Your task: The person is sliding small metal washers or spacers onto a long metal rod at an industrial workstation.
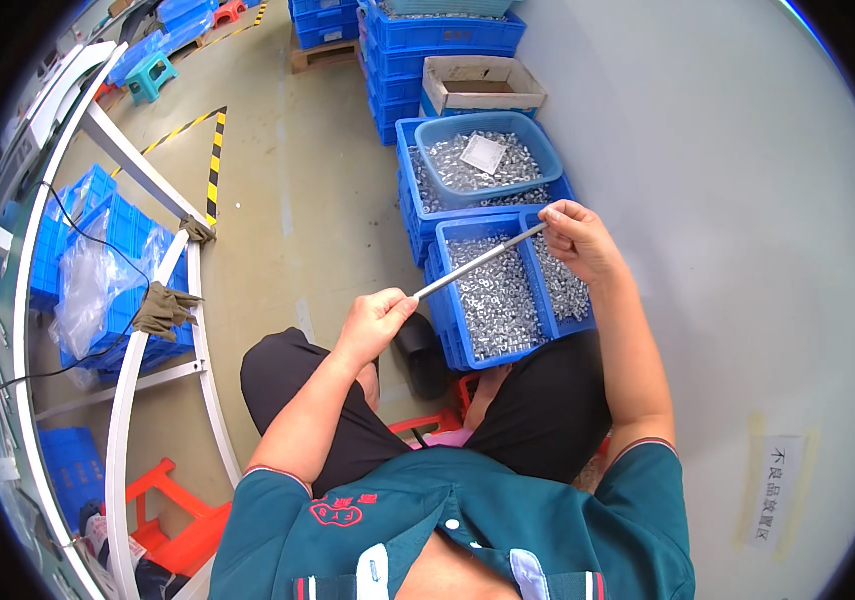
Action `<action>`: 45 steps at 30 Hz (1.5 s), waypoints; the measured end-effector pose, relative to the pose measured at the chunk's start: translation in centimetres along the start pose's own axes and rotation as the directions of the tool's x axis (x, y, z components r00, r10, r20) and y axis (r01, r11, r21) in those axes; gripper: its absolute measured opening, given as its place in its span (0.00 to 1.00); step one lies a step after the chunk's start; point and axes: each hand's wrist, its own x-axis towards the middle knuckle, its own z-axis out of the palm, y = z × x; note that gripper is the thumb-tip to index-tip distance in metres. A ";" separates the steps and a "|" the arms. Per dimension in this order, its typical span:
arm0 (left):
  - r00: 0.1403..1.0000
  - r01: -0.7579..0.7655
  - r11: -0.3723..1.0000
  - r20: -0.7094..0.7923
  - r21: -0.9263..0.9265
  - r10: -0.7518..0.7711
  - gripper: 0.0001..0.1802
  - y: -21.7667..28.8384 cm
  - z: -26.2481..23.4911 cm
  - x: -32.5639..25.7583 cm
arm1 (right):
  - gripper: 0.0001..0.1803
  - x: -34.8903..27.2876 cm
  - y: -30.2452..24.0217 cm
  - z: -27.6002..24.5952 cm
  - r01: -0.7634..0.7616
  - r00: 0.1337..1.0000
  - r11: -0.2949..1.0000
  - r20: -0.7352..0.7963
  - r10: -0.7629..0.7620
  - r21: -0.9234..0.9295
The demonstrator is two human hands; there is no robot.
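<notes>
Between my two hands stretches a thin grey rod (482,260), slanting up to the right. My left hand (379,318) is closed round its lower end, above my knees. At the upper end, the fingertips of my right hand (575,238) pinch the rod. Beneath it sits a blue divided crate (444,290) filled with many small silvery metal parts (492,310). My right hand is over the crate's narrower right compartment. Whether parts are threaded on the rod is too small to tell.
Behind the crate, a light-blue basin (547,150) of metal parts holds a white card (483,153). A cardboard box (482,75) and stacked blue crates (402,60) stand farther back. A white-framed workbench (127,440) and red stool (182,530) are at left; a pale wall (727,250) rises at right.
</notes>
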 end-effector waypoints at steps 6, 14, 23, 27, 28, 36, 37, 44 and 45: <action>0.994 -0.026 0.996 -0.106 0.085 0.035 0.17 0.7 1.3 0.1 | 0.10 0.1 1.6 2.9 -0.067 0.983 0.998 -0.170 0.069 0.015; 0.995 0.044 0.993 -0.086 -0.106 -0.053 0.19 -0.5 0.8 1.0 | 0.18 -0.1 1.3 3.0 -0.306 0.952 0.943 0.074 0.298 0.132; 0.998 0.028 0.995 -0.055 -0.100 -0.034 0.19 -0.3 0.3 0.4 | 0.11 0.9 1.0 -0.7 -0.169 0.984 0.928 -0.002 0.180 0.331; 0.999 0.024 0.993 -0.017 -0.116 -0.027 0.19 -0.4 0.2 0.2 | 0.12 1.0 1.2 -0.9 -0.111 0.991 0.887 -0.011 0.130 0.447; 1.000 0.017 0.992 -0.008 -0.121 -0.018 0.18 -0.4 0.2 0.2 | 0.12 1.0 1.2 -0.9 -0.110 0.992 0.889 -0.012 0.129 0.445; 1.000 0.009 0.998 -0.003 -0.057 -0.009 0.18 -0.4 0.2 0.1 | 0.10 1.0 0.9 0.3 -0.050 0.995 0.926 -0.057 0.077 0.375; 1.000 0.008 0.998 -0.009 -0.060 -0.008 0.18 -0.5 0.2 0.1 | 0.10 0.9 0.9 0.4 -0.050 0.995 0.926 -0.057 0.077 0.375; 1.000 -0.002 0.997 -0.022 -0.074 0.000 0.18 -0.6 0.0 0.2 | 0.09 0.5 0.3 0.9 -0.024 0.996 0.992 -0.086 0.036 0.127; 1.000 0.009 0.999 -0.024 -0.040 -0.010 0.18 -0.5 -0.1 0.1 | 0.09 0.5 0.2 0.6 -0.024 0.996 1.000 -0.088 0.024 0.004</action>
